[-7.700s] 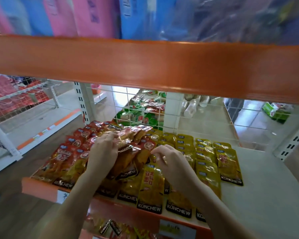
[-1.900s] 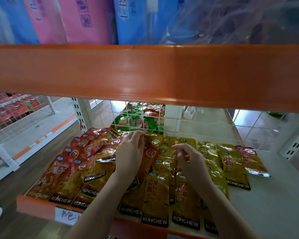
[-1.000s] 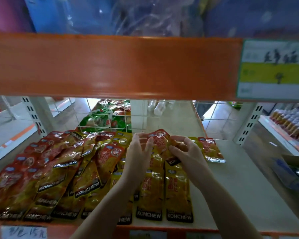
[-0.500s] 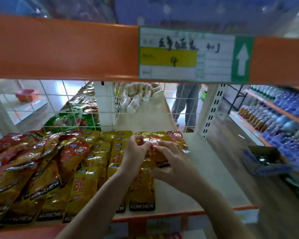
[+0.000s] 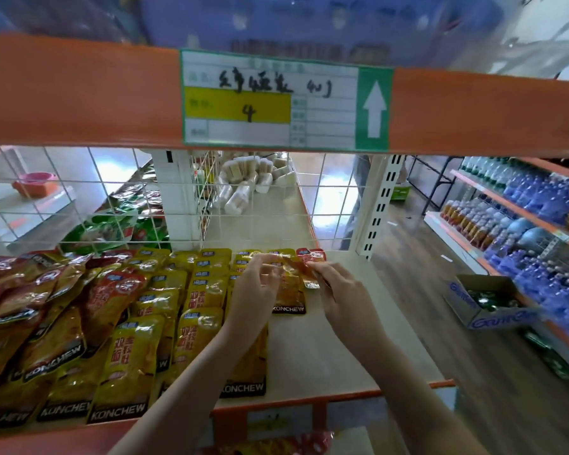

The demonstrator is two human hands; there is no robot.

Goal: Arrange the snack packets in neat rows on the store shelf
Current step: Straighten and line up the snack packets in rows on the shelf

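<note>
I see both hands pinching one snack packet (image 5: pixel 293 274) at the shelf's (image 5: pixel 326 349) back right, right hand (image 5: pixel 340 292) nearer its red end, left hand (image 5: pixel 255 284) opposite, its length running crosswise.

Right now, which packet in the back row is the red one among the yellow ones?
The red packet at the far right end of the back row, just beyond the right hand; the others in that row have yellow tops.
</note>
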